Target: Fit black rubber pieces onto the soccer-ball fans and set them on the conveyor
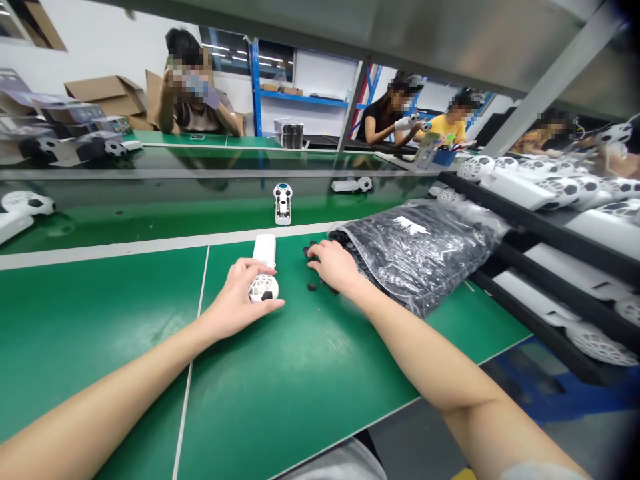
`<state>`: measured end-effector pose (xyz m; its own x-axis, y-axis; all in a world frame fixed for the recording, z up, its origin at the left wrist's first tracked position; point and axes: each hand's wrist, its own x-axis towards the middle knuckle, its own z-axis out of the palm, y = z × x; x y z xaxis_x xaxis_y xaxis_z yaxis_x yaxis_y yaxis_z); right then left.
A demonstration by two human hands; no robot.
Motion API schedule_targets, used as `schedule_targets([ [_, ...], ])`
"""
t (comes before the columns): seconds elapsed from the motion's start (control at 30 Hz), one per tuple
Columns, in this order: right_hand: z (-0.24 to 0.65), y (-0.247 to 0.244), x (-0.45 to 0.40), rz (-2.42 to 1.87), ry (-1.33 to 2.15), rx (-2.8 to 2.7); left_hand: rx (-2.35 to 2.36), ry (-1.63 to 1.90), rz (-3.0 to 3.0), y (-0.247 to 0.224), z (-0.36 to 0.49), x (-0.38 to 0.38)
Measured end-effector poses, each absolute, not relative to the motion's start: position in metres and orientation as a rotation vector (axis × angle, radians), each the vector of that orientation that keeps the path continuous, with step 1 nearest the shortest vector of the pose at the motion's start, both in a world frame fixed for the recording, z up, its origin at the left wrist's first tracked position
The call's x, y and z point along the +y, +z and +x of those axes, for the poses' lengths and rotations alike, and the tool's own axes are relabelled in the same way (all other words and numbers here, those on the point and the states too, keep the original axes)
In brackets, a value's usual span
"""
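Observation:
My left hand (235, 297) wraps around a white ball-shaped part with a black-and-white football pattern (263, 288). A white oblong handle-like piece (265, 251) extends from that part toward the far side of the bench. My right hand (334, 267) rests with curled fingers among small black pieces (312, 287) scattered on the green mat. Just beyond it lies a clear plastic bag filled with black pieces (415, 257). The fingers hide whatever lies directly beneath them.
Two football-patterned white units (283, 203) stand and lie on the green bench (125, 287), with a dark rail (545, 227) and racked white units at right. Co-workers (193, 90) sit across the bench near cardboard boxes (107, 97).

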<state>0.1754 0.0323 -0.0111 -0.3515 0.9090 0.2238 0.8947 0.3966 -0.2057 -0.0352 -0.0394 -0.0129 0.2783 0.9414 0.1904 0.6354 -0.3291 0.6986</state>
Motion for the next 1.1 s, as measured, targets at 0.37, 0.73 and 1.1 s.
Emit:
schedule_targets([
  [0.37, 0.171, -0.009, 0.026, -1.171, 0.308, -2.364, 1.284, 0.428, 2.029, 0.008, -0.058, -0.031],
  [0.73, 0.142, -0.004, -0.006, -0.479, 0.477, -2.368, 1.239, 0.446, 2.072, 0.009, -0.055, -0.034],
  [1.1, 0.136, -0.01, -0.002, -0.482, 0.656, -2.32, 1.363, 0.615, 2.114, -0.002, -0.044, -0.04],
])
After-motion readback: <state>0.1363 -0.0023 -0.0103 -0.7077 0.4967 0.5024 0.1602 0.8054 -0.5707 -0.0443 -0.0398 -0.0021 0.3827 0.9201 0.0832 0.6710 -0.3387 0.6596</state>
